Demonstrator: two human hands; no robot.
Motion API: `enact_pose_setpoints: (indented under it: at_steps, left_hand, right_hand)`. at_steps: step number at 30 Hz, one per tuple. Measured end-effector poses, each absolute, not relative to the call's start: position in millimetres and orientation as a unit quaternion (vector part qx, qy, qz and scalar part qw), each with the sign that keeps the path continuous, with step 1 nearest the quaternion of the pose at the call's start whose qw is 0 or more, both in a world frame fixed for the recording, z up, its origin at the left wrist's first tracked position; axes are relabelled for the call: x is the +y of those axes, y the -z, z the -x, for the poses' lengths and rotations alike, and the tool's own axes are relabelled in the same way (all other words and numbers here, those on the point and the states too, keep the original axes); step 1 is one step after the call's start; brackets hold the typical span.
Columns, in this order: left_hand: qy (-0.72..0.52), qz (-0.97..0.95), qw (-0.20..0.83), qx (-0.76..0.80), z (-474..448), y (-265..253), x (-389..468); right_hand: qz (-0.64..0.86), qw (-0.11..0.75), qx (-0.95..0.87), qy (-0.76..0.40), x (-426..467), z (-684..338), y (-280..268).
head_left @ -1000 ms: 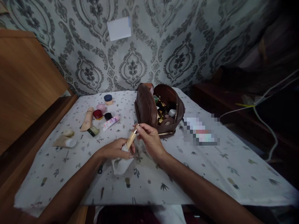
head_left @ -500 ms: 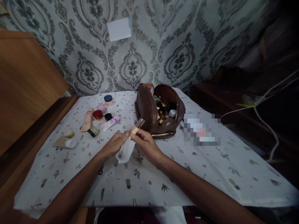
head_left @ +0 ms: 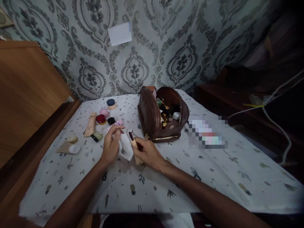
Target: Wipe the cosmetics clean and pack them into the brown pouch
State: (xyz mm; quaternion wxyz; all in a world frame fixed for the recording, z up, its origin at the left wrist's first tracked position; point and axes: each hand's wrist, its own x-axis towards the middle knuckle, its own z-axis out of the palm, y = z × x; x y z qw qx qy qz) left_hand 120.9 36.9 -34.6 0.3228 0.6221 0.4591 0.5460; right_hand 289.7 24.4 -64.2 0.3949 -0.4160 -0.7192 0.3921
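My left hand [head_left: 111, 144] grips a white cloth [head_left: 125, 148] that hangs from its fingers. Just to the right, my right hand [head_left: 150, 152] is closed around a slim beige cosmetic tube [head_left: 135, 146] with a shiny dark end pointing up. Cloth and tube are side by side; whether they touch I cannot tell. Behind my right hand stands a brown makeup bag [head_left: 152, 115], unzipped, with many small cosmetics inside. Partly hidden behind my left hand lies a pink and white tube [head_left: 118, 123].
On the left lie a peach tube [head_left: 90, 124], a red jar [head_left: 101, 119], a blue-lidded jar [head_left: 111, 103], a green-tinted jar [head_left: 97, 136] and a white-capped tube [head_left: 68, 148]. A blurred-out item [head_left: 209, 133] is right of the bag. A wooden panel [head_left: 28, 91] borders the left.
My hands have drawn apart. The left moved slightly left with the cloth, and the right lowered the beige tube and turned it more upright.
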Motion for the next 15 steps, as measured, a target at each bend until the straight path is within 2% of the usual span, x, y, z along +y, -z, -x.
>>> enact_pose_setpoints:
  at_steps: [3,7,11,15]
  left_hand:
    - [-0.473,-0.696,0.310,0.443,-123.6,34.1,32.9]
    - [-0.395,-0.739,0.291,0.461,-124.2,39.1,33.9]
    - [-0.442,-0.684,0.289,0.503,-117.9,44.8,40.8]
    - [-0.520,-0.598,0.311,0.525,-110.9,44.8,49.4]
  right_hand:
    - [0.430,0.331,-0.760,-0.358,22.9,-288.2,65.8]
    - [0.435,0.302,-0.774,-0.347,21.8,-287.7,67.2]
    - [0.410,0.313,-0.764,-0.388,22.9,-291.8,61.4]
    - [0.379,0.364,-0.709,-0.470,25.3,-298.0,51.2]
